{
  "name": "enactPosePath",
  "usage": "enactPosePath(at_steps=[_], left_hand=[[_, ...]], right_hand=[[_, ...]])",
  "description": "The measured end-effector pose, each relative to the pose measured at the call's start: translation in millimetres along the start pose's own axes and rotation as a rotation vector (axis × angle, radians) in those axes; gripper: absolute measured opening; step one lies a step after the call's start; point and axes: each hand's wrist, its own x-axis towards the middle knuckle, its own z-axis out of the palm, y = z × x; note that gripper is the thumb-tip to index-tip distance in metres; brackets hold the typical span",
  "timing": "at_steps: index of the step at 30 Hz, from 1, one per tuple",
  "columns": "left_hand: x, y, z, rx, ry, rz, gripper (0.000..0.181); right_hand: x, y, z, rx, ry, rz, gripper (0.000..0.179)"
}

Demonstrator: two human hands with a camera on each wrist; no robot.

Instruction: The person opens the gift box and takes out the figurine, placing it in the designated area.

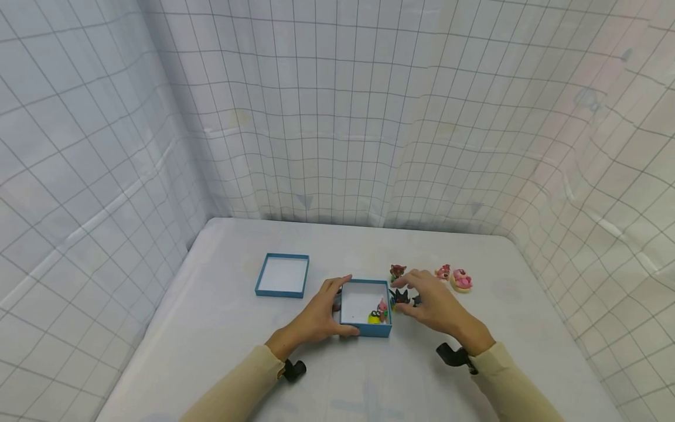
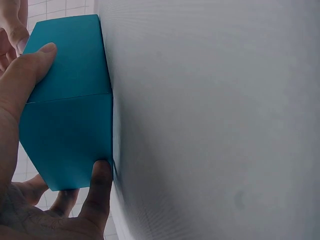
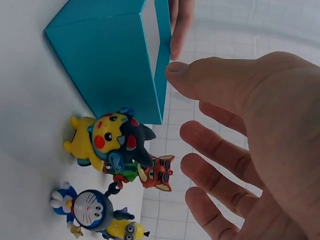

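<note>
My left hand (image 1: pixel 317 316) grips an open blue box (image 1: pixel 373 330) at its left side, thumb on the front wall and fingers along the left and far sides. Inside the box's right part lie a yellow figurine (image 1: pixel 374 317) and a pink one (image 1: pixel 382 308). Just right of the box, my right hand (image 1: pixel 435 302) hovers with fingers spread and holds nothing. Below it in the right wrist view stand a Pikachu figurine (image 3: pixel 82 145) in a dark hood, a Doraemon figurine (image 3: pixel 92 209), a yellow Minion figurine (image 3: pixel 119 229) and an orange fox figurine (image 3: pixel 161 172).
A shallow blue lid (image 1: pixel 279 294) with a white inside lies left of the box. Two pink figurines, one (image 1: pixel 443 272) beside a rounder one (image 1: pixel 462 280), are beyond my right hand. Grid-patterned curtains (image 1: pixel 337 117) surround the white table (image 1: pixel 221 264).
</note>
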Motion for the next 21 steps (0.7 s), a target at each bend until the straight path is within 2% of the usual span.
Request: enactPosePath(at_steps=[18,21], left_hand=[[0.6,0.1,-0.8,-0.002,-0.011,-0.003,0.124],[0.2,0.0,-0.6,-0.004,-0.011,0.003,0.124]], right_hand=[[27.6,-12.4,5.8,-0.062,-0.160,-0.183,0.036],[32.1,-16.0,5.9,-0.069,-0.196,-0.189,0.035]])
